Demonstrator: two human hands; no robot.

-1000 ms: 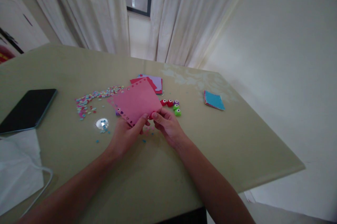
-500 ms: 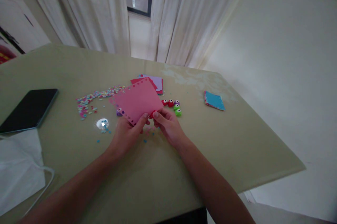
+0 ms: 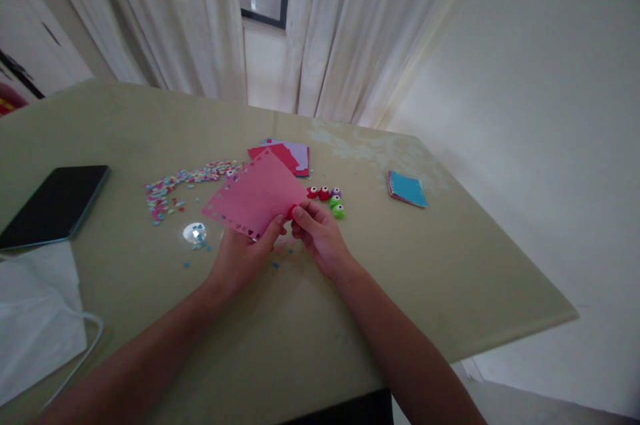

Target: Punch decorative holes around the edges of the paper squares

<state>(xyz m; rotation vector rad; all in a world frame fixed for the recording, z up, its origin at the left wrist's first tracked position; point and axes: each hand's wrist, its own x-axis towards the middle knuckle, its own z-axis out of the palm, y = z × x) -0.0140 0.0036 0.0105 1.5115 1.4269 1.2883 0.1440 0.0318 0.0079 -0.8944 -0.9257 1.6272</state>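
Observation:
A sheet of pink paper (image 3: 260,195) with rows of small punched holes along its edges is tilted above the table. My left hand (image 3: 247,248) pinches its near edge between thumb and fingers. At the sheet's right-hand corner, my right hand (image 3: 320,238) is closed round a small red paper punch (image 3: 291,212), mostly covered by the fingers. Just beyond that hand stand several little punches with eye shapes: red ones (image 3: 324,193), a purple one (image 3: 336,192) and green ones (image 3: 339,211). Another eyed punch (image 3: 231,174) shows by the sheet's left edge.
Coloured paper confetti (image 3: 173,188) lies in a curved band at left, near a clear shiny disc (image 3: 195,232) with blue bits. Paper sheets (image 3: 300,155) lie behind the pink one; a blue-topped paper stack (image 3: 409,189) is at right. A dark tablet (image 3: 53,205) and white face mask (image 3: 37,318) are left.
The pink sheet has turned slightly, its left corner moving left and toward me, uncovering an eyed punch behind it. Both hands keep their hold in nearly the same place.

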